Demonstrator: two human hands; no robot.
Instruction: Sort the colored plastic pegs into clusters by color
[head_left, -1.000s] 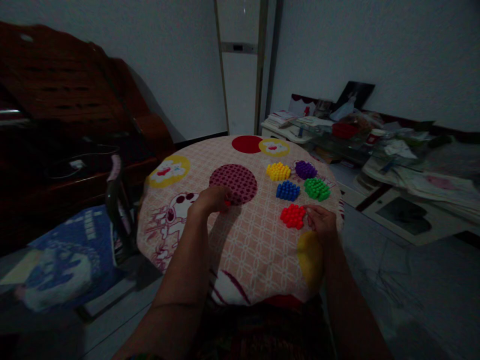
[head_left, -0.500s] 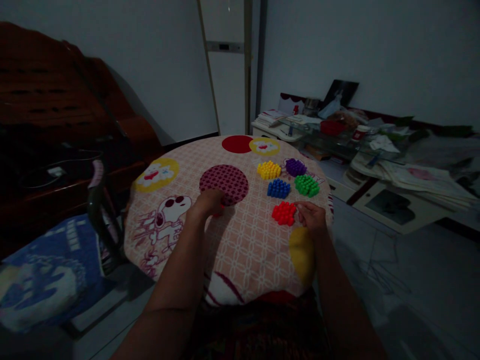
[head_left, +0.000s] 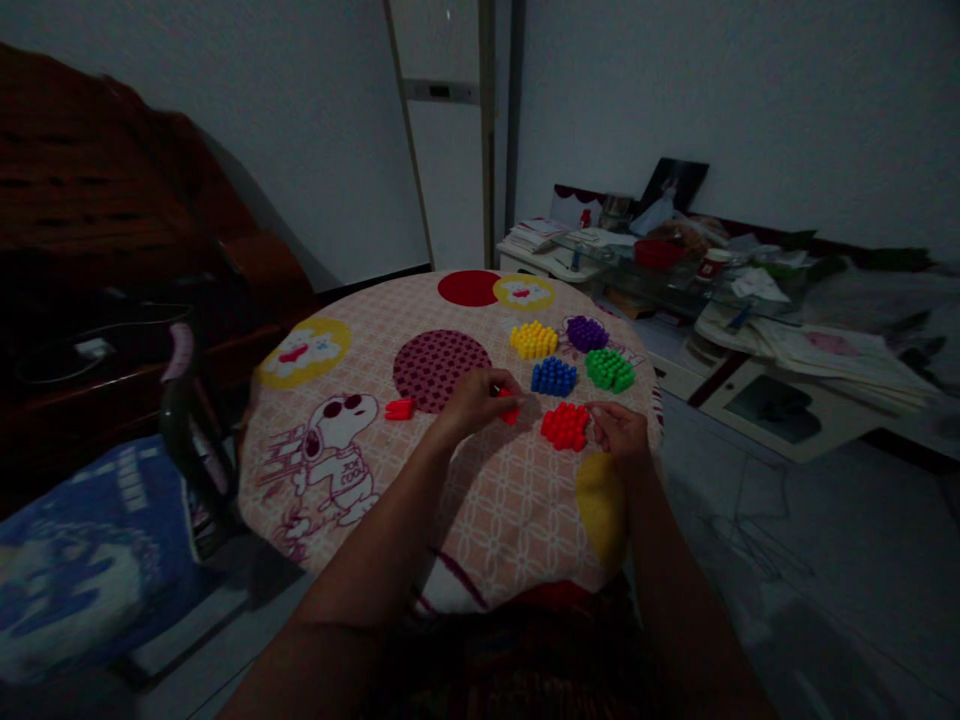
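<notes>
My left hand [head_left: 474, 405] is closed on a small red plastic piece [head_left: 509, 408], held between thumb and fingers just left of a cluster of knobby red plastic pieces [head_left: 565, 427]. At the right edge of that cluster, my right hand [head_left: 621, 430] has its fingertips pinched together; what they grip, if anything, is too small and dark to make out. A separate red piece [head_left: 399, 409] lies on the tablecloth to the left. Behind the red cluster sit similar clusters in blue [head_left: 554, 377], green [head_left: 609, 370], yellow [head_left: 534, 340] and purple [head_left: 586, 334].
A patterned cloth covers the round table [head_left: 517, 530]. On the left are a chair [head_left: 187, 400] with a blue cover and a dark wooden bench [head_left: 97, 220]. To the right, a low cabinet [head_left: 787, 400] carries papers, bags and a red bowl [head_left: 657, 254].
My left hand has moved right toward the red cluster, now with a red piece in it. The red piece at the left has come into plain view. My right hand stays by the cluster.
</notes>
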